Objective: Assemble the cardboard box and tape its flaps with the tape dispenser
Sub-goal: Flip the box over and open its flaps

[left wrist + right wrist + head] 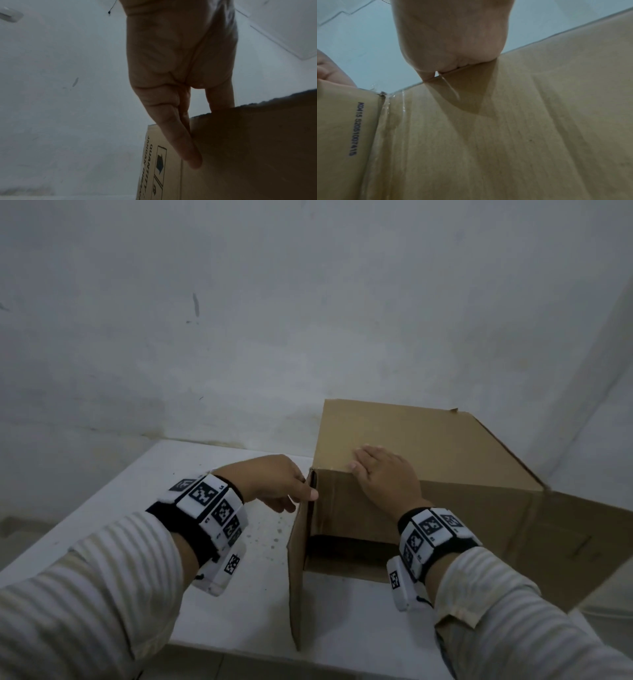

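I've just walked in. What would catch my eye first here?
A big brown cardboard box lies on its side at the right of a white table, its flaps swung open toward the person. The right hand lies flat on the box's top edge, and the left hand holds its near-left corner.

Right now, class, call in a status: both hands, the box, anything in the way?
Left hand pinches the side flap's top corner. Right hand flat on the cardboard box. Flaps open, untaped. No tape dispenser in view.
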Available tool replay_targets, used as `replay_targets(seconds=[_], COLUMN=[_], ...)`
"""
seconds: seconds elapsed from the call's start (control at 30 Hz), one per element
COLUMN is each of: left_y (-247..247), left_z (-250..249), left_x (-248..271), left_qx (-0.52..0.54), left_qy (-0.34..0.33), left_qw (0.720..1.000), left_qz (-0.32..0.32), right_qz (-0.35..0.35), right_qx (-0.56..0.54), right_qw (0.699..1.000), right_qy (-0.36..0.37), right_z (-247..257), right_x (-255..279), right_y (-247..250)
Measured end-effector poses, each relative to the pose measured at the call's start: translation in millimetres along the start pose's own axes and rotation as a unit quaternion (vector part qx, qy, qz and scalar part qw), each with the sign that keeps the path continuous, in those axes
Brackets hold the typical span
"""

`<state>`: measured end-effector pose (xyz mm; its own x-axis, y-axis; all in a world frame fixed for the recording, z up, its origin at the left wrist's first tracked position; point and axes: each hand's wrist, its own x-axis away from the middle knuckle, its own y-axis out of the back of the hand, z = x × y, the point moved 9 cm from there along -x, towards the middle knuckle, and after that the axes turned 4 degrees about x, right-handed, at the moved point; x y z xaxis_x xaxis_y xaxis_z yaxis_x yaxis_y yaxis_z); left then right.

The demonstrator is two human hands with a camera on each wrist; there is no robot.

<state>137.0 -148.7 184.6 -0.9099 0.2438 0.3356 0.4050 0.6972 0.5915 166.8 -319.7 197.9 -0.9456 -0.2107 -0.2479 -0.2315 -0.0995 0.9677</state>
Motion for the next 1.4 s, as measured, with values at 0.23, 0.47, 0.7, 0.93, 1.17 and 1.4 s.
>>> replay_targets(seconds=[0.23,0.47,0.7,0.93,1.17,1.4], left_y=[28.2,43.5,44.5,27.5,-17.0,-22.3], left_z=[-14.0,-14.5,-1.1,2.5,-31.7,-29.5], left_x=[12.3,7.7,-11.7,-18.6,-31.8,-40.8], left_qx=[-0.259,-0.311,-0.177,0.074,0.13,0.057], left_qy=[-0.051,-0.112,-0.105,-0.056,-0.101,-0.111], left_qw=[0.958,0.912,0.925,0.938,0.955,0.972], left_qz=[-0.111,-0.242,-0.319,-0.333,-0.246,-0.2], right_qz=[-0.017,-0.035,-0.037,-0.041,-0.042,-0.141], right_qx=[0.005,0.003,0.0,0.002,-0.005,-0.119], right_qw=[1.0,0.999,0.999,0.999,0.999,0.983], right_qy=[-0.004,0.0,-0.005,-0.004,-0.001,0.005], right_z=[-4.3,-5.4,-5.9,-8.0,-13.5,-23.8], right_x=[1.7,-0.4,2.5,6.6,11.9,34.9], right_y=[0.3,-0.1,-0.8,-1.5,-0.2,9.3])
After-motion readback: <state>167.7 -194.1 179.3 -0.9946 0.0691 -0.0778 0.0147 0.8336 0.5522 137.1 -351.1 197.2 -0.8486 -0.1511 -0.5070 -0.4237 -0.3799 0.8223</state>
